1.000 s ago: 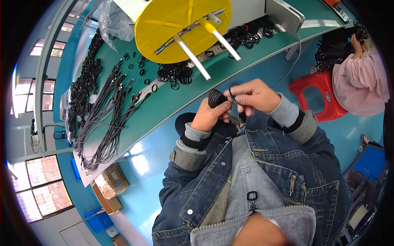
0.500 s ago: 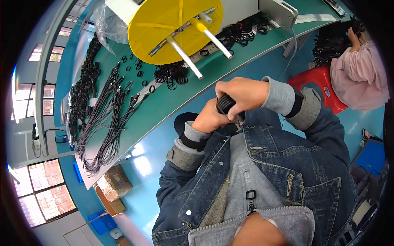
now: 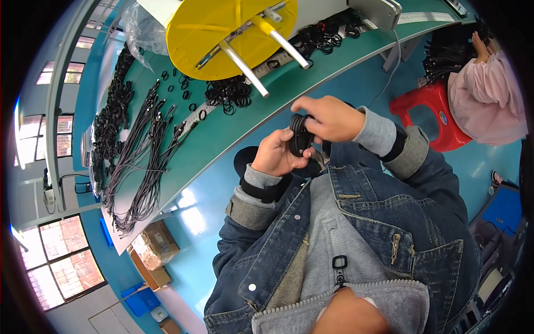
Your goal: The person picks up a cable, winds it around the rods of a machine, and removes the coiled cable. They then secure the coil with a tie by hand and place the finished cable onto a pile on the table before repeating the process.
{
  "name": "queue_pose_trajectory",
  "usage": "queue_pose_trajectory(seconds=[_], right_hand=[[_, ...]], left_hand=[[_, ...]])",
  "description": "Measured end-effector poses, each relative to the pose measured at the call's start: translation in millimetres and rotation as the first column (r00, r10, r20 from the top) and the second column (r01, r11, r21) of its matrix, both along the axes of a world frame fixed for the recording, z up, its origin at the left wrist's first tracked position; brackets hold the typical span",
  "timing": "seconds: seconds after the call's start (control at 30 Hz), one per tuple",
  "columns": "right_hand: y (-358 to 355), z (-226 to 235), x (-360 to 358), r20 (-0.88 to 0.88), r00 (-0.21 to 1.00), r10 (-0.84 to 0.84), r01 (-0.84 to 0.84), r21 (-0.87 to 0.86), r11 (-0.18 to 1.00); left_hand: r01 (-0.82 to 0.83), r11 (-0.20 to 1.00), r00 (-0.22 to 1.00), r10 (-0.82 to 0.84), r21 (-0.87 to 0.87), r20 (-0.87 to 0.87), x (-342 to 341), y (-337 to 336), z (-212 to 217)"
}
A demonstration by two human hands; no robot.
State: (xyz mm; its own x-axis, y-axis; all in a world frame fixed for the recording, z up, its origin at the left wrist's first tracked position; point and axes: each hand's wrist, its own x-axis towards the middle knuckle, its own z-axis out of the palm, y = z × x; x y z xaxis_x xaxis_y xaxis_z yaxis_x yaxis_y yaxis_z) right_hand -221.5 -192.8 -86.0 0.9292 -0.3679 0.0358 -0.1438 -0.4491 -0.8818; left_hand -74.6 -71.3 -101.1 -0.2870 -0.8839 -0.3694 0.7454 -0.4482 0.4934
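Gripping a black cable coil (image 3: pixel 301 135) from both sides, the left hand (image 3: pixel 276 156) and right hand (image 3: pixel 328 118) had lifted it nearer the green table (image 3: pixel 233 133) than before.

A single head-worn fisheye view looks steeply down the person's own chest, close on the jacket (image 3: pixel 356 234) and both hands. The green desk (image 3: pixel 233 133) runs diagonally across the upper left, its edges bowed, the blue floor (image 3: pixel 206 206) beyond its near edge.
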Motion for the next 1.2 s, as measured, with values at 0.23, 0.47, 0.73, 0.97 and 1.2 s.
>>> queue_pose_trajectory(seconds=[0.23, 0.47, 0.73, 0.97, 1.2], right_hand=[[21, -2, 3, -0.179, 0.982, -0.066, -0.044, -0.548, 0.835], [16, -13, 4, -0.165, 0.985, -0.047, -0.047, -0.522, 0.852], [11, -12, -2, -0.153, 0.984, -0.096, 0.002, -0.522, 0.853], [23, -22, 10, -0.092, 0.994, -0.055, -0.007, -0.57, 0.822], [32, -28, -1, -0.01, 1.0, 0.017, -0.02, -0.518, 0.855]], left_hand=[[0.153, 0.986, 0.98, -0.16, 0.07, 0.12, 3, -1, -7], [0.086, 0.995, 0.996, -0.088, 0.047, 0.03, -3, 1, -15], [-0.04, 0.996, 0.986, 0.027, 0.074, 0.166, -17, 1, 0], [0.215, 0.972, 0.726, -0.221, 0.091, 0.651, -9, -3, 6], [0.166, 0.962, 0.409, 0.132, -0.215, 0.903, -25, 5, -26]])
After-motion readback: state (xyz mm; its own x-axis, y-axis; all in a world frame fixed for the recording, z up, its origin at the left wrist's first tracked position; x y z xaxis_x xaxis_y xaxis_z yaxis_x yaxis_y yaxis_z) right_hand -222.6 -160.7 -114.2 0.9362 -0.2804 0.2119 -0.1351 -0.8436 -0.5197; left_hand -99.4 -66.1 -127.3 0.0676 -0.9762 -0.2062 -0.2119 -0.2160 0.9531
